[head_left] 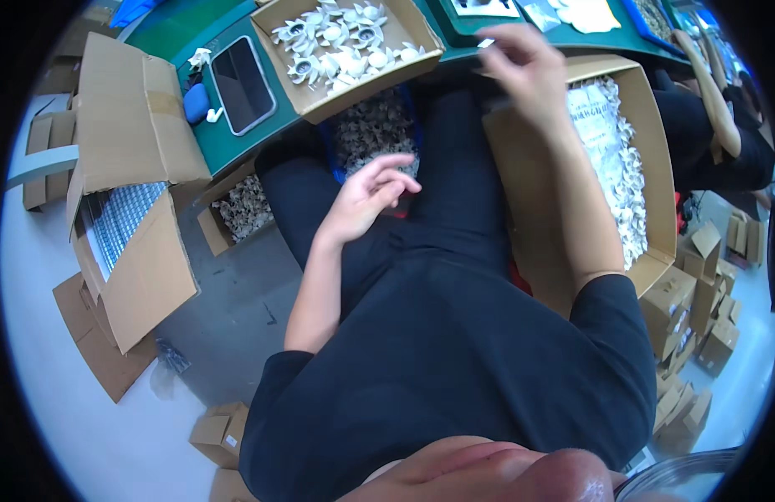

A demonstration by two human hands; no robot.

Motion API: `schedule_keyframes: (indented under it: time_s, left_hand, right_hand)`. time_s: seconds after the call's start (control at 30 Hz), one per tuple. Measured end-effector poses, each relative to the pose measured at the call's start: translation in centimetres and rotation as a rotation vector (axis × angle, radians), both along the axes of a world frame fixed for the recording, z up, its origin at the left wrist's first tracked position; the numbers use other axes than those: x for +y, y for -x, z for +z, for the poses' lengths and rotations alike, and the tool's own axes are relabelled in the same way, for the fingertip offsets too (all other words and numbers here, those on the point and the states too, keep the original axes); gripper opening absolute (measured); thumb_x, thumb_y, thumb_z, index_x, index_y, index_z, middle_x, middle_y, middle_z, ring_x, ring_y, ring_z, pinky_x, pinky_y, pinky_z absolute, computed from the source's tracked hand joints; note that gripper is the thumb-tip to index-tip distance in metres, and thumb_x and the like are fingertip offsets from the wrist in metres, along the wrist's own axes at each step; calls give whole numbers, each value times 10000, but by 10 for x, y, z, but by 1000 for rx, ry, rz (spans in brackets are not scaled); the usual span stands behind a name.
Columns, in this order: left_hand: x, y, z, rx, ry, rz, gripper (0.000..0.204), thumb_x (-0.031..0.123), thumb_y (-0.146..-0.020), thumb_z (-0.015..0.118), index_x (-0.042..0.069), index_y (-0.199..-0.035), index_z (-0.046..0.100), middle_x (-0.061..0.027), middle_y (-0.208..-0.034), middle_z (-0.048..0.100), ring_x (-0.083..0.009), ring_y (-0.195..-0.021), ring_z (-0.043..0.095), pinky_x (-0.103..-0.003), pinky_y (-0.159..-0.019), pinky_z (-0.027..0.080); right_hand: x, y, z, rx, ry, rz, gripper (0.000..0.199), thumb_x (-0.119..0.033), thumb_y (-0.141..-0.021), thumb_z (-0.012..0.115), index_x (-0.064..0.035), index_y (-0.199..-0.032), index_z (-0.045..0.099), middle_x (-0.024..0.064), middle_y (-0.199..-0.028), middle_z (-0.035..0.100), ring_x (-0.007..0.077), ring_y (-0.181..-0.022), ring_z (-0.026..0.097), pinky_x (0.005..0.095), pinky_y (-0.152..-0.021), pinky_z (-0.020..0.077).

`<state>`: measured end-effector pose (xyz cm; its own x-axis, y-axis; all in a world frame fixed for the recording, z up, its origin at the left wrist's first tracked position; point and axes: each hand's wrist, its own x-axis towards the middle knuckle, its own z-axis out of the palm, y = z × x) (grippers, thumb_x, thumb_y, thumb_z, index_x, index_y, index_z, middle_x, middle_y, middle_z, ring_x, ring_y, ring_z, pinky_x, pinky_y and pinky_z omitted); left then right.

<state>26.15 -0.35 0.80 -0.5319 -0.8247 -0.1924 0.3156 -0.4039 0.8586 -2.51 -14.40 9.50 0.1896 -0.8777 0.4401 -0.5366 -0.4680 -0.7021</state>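
My right hand is raised at the table's edge, right of an open cardboard box. Its fingertips pinch a small white piece, too small to name. Over my lap hovers my left hand, its fingers loosely bent and apart, with nothing seen in it. In the cardboard box on the table lie several white finned plastic parts, shaped like small fan wheels. Below that box, between my knees, a blue bin holds many small greyish pieces.
A large carton with pale small parts and a printed sheet stands at my right. On the green table lie a phone and a blue case. Left stands an open carton. A co-worker's arm shows far right.
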Motion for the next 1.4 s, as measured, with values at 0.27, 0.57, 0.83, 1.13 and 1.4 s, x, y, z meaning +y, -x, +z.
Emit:
schedule_keyframes:
  time_s: [0.27,0.57,0.83,1.13,1.4]
  left_hand:
    - [76,-194,189,-596,668,544,415,397,-1049,587,0,-1158,638,-131,-930,680,-174,-780,599,-305,-672,478]
    - [-46,-461,90,-1448,277,756,481,345,-1067,562,-27,-1370,586,-153,-1307,656,-216,-1133,605,-336,-966,477]
    - [-122,-518,47,-1907,894,208,538,279,-1014,614,-26,-1446,518,-262,-1487,535,-406,-1414,465,-472,-1180,340]
    - [-114,-448,84,-1849,847,140,524,247,-1011,615,-23,-1449,517,-260,-1473,548,-399,-1396,481,-468,-1169,353]
    - [-109,-470,73,-1797,726,195,510,238,-1022,594,-37,-1444,515,-259,-1482,541,-400,-1398,477,-468,-1171,349]
  right_hand:
    - [-98,23,3,72,39,-203,210,-139,-848,779,-7,-1010,753,168,-962,727,245,-829,711,354,-725,545]
    - [-127,36,-27,1,43,-51,243,-190,-873,779,7,-1013,749,155,-991,706,239,-817,704,333,-717,552]
    - [-1,210,-23,152,-202,-268,270,-250,-910,736,13,-968,742,144,-841,703,196,-782,694,360,-711,549]
    - [260,227,-59,440,-940,-276,285,-102,-919,655,-41,-1197,661,146,-1162,625,291,-1037,639,387,-921,523]
    - [257,240,-74,511,-743,-120,325,-46,-858,660,-46,-1184,653,140,-1228,584,332,-1147,600,384,-1007,499]
